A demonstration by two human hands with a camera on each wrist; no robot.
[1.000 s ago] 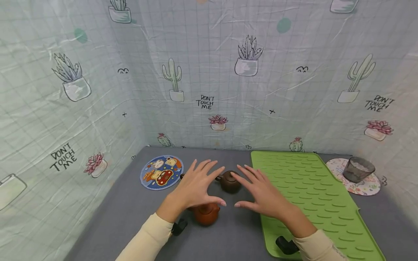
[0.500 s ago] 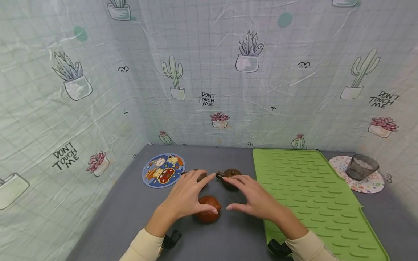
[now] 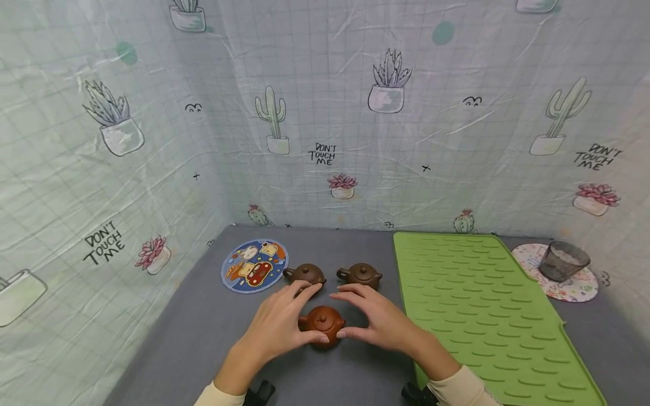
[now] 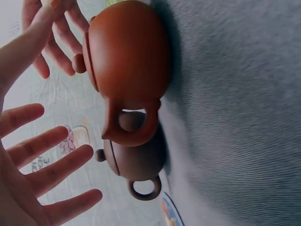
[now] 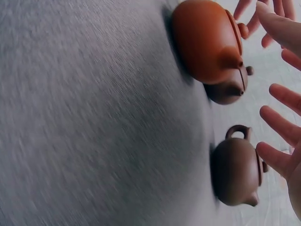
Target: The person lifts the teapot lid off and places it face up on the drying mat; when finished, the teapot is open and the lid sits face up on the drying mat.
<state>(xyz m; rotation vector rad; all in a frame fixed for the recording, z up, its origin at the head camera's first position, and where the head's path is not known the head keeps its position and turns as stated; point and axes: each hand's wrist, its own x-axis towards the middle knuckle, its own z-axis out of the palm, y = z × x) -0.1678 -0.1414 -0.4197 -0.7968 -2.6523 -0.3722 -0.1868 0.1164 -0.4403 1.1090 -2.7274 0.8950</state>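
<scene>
- Reddish-brown clay, that is the nearest teapot [image 3: 322,322]; it sits on the grey table cover [image 3: 193,332], in front of two darker brown teapots, the left dark teapot [image 3: 306,274] and the right dark teapot [image 3: 361,274].
- The left hand [image 3: 276,327] hovers at the pot's left side, fingers spread and straight, the thumb tip close to the pot's body; the left wrist view shows bare palm and splayed fingers [image 4: 51,165] beside the handle, gripping nothing.
- The right hand [image 3: 378,322] mirrors it on the right, fingers straight and apart, thumb tip near the spout side. I cannot tell whether either thumb actually touches the clay.
- So both hands are spread and frame the pot without clasping it.
- To take it well, I judge that the hands should close in evenly from both sides and cup the round belly low down, so the pot does not skid on the cloth.
- The lid knob [image 3: 321,317] looks loose-fitting; a finger resting on it would likely keep the lid seated if the pot tilts.
- The dark pots stand just behind, so the fingertips need care not to nudge them.
- Off to the right lies a ribbed green silicone mat [image 3: 472,304]; to the left, a round cartoon coaster [image 3: 254,266].
</scene>
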